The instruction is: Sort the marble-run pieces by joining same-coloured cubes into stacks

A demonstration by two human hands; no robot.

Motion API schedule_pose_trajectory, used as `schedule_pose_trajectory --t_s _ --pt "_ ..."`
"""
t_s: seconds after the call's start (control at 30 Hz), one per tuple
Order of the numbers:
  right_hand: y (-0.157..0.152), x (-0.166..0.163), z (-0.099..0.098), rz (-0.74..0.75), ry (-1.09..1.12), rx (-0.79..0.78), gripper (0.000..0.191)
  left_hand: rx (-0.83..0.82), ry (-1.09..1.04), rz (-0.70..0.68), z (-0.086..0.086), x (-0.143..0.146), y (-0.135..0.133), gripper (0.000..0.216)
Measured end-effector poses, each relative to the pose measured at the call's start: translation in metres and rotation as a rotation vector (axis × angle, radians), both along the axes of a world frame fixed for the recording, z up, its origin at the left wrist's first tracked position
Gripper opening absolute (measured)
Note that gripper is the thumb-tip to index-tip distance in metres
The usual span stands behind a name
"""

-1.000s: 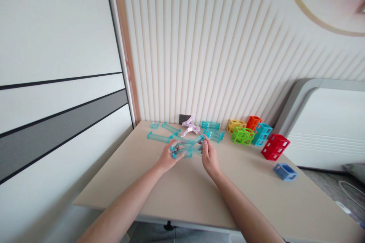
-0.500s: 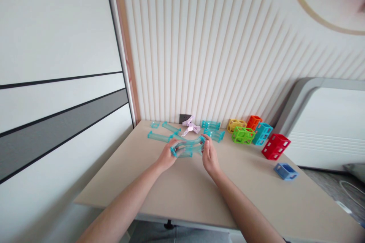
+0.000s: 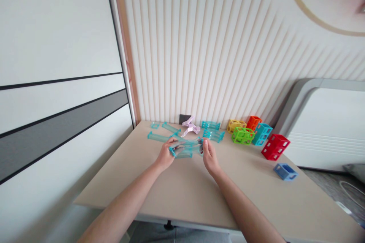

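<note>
Clear teal track pieces point(image 3: 187, 145), long and slightly curved, are held level above the table between my two hands. My left hand point(image 3: 166, 155) is closed on their left end, the thumb on top. At the right end my right hand point(image 3: 210, 156) grips them, its thumb pressed against the near side. How many pieces lie together in my hands I cannot tell. Another teal piece point(image 3: 184, 155) shows just below them. Straight teal tracks point(image 3: 158, 137) rest beyond my left hand, and shorter teal pieces point(image 3: 213, 135) lie beyond my right hand.
A lilac three-armed piece point(image 3: 190, 128) stands near the wall by a black socket point(image 3: 184, 119). To the right are green point(image 3: 243, 135), turquoise point(image 3: 262, 134) and red point(image 3: 275, 146) frame blocks, with a blue block point(image 3: 285, 171) nearer. A white cabinet point(image 3: 62, 129) borders the table's left side.
The right end of the held track pieces has dropped slightly and the pieces sit closer together. Both hands keep their hold and have barely moved.
</note>
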State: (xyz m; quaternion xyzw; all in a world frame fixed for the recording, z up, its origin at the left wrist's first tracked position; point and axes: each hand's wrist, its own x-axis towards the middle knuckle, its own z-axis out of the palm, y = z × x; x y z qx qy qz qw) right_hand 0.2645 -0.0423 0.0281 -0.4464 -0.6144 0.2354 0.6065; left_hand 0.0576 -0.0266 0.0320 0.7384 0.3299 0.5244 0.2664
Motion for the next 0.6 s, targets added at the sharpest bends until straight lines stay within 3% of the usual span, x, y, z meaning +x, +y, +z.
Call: schedule_pose_trajectory --t_s 0.3,0.5,0.6 --pt "0.003 0.002 -0.001 0.003 -0.027 -0.03 0.047 -0.068 -0.054 -0.071 -0.008 0.001 0.004 0.027" --pt "0.007 0.002 0.001 -0.079 0.09 -0.032 0.047 -0.358 -0.299 -0.019 -0.01 0.005 0.006 0.071" --pt "0.01 0.005 0.001 -0.079 0.177 -0.059 0.048 -0.421 -0.443 -0.076 -0.005 0.004 0.004 0.068"
